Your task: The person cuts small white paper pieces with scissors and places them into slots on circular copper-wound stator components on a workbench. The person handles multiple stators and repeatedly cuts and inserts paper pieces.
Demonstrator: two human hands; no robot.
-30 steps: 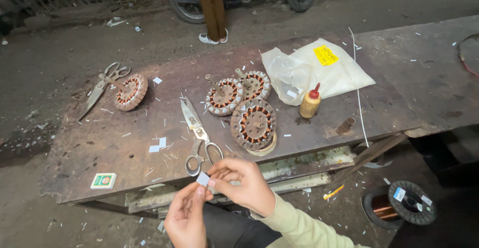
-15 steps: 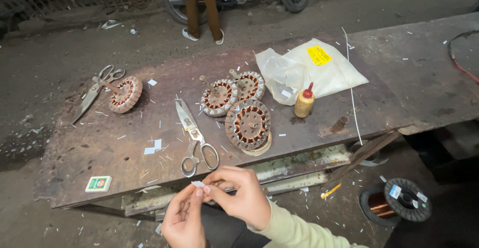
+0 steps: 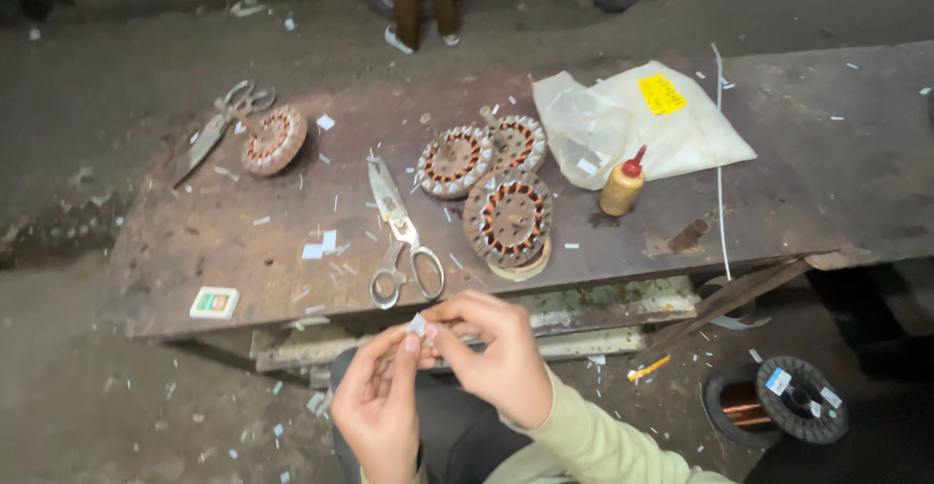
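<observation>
Both my hands meet below the workbench's front edge, pinching one small white paper slip [image 3: 416, 325] between the fingertips. My left hand [image 3: 379, 401] holds it from below, and my right hand [image 3: 496, 353] grips it from the right. On the rusty metal bench [image 3: 243, 280] just above them lie large steel scissors [image 3: 401, 236]. To their right sit three round wound motor stators [image 3: 508, 216], two behind and one in front on a pale disc.
A fourth stator [image 3: 274, 140] and a second pair of scissors [image 3: 222, 124] lie at the bench's far left. A small glue bottle with red cap [image 3: 623, 184], a white plastic bag [image 3: 642, 119], a small green-and-white box [image 3: 214, 302], a copper wire spool [image 3: 778, 401] on the ground, and someone's legs [image 3: 420, 2] behind.
My hands have stayed together on the paper slip, with the fingers shifting around it. The view has tilted slightly, so the bench sits a little higher in frame.
</observation>
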